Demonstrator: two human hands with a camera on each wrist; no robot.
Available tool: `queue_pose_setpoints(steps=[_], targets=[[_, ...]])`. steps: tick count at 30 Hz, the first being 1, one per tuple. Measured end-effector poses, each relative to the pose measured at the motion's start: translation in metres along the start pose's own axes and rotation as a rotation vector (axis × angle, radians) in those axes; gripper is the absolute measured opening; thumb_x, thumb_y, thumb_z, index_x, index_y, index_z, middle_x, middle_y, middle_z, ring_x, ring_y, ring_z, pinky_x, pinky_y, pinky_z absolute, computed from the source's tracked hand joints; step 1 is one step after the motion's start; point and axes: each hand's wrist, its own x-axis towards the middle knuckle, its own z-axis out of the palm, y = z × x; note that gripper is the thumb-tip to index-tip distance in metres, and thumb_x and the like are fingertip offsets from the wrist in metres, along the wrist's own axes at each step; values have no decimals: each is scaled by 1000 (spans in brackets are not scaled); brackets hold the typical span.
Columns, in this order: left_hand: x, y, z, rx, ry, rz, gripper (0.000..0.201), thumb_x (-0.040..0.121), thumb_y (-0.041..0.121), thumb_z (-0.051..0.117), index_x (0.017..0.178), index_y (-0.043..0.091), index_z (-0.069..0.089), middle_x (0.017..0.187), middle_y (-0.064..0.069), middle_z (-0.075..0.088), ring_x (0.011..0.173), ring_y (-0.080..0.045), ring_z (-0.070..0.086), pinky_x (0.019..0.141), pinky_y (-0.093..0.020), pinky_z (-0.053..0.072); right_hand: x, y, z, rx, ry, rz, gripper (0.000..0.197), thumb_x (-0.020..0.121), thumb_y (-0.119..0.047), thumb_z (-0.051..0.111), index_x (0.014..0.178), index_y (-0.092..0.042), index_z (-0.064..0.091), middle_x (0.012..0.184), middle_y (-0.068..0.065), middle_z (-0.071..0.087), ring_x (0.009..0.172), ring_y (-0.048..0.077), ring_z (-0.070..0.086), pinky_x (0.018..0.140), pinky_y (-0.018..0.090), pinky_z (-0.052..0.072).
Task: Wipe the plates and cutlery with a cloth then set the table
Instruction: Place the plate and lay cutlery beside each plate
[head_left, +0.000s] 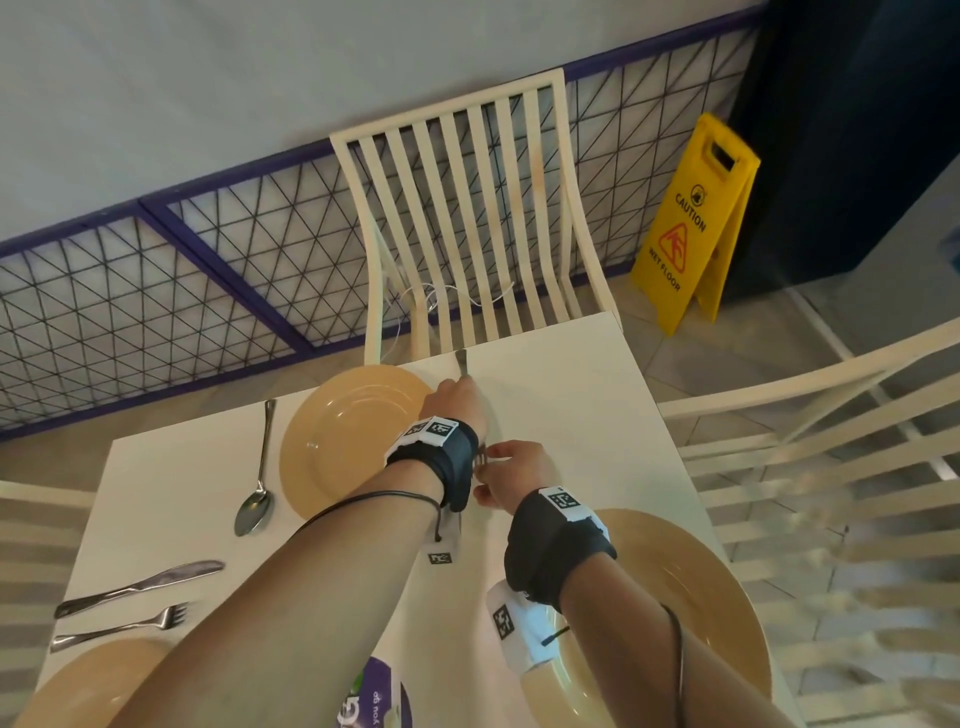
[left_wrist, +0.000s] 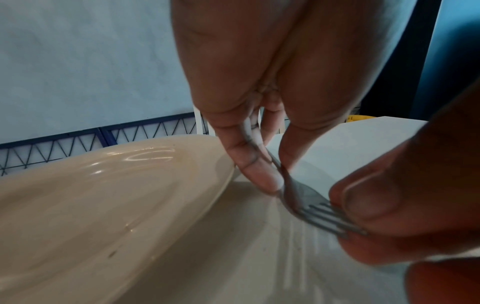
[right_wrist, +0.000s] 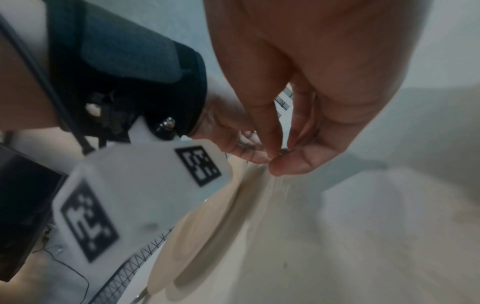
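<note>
A steel fork lies just right of the far tan plate on the white table. My left hand pinches its handle, whose end pokes out beyond the fingers. My right hand pinches the tines between thumb and finger, as the left wrist view shows at the right hand. In the right wrist view the right hand hides the fork beside the plate. A spoon lies left of the far plate. No cloth is in view.
A second plate sits under my right forearm, a third at the near left with a knife and fork beside it. Cream slatted chairs stand around the table. A yellow wet-floor sign stands far right.
</note>
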Motion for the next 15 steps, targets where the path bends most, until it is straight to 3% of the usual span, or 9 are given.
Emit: queue_pose_setpoints(steps=[4,7,12,13,15], targets=[[1,-2,1,7,1,13,33,96,7,47,128,11,56,124,-16,61,112,-40,62,91,-44,51,2,3,1,-9,0,13,32,87,-17,69,119,-20,68,92,6,78,80,20,77,80,32,62],[-2,0,-2,-5,11,5,33,97,9,46,129,12,55,125,-16,60,114,-40,61,93,-45,50,3,4,0,-39,-6,15,37,81,-21,72,118,-22,67,95,4,78,83,20,76,88,36,60],[-24,0,-27,-180,51,67,48,100,22,48,147,17,44,139,-16,50,124,-42,54,102,-46,45,-13,3,-11,-67,2,-32,57,60,-31,73,117,-22,67,96,6,76,89,24,75,89,41,59],[-37,-1,-34,-232,74,96,52,100,26,50,151,19,42,139,-16,51,125,-40,53,105,-45,45,-20,5,-14,-57,5,-49,58,59,-34,72,116,-22,67,90,5,78,86,25,76,88,43,60],[-68,-6,-43,-345,150,146,49,101,30,53,149,21,48,130,-11,57,122,-32,55,104,-43,45,-43,9,-18,-55,11,-81,40,70,-35,73,108,-25,66,72,-1,77,73,19,77,85,42,61]])
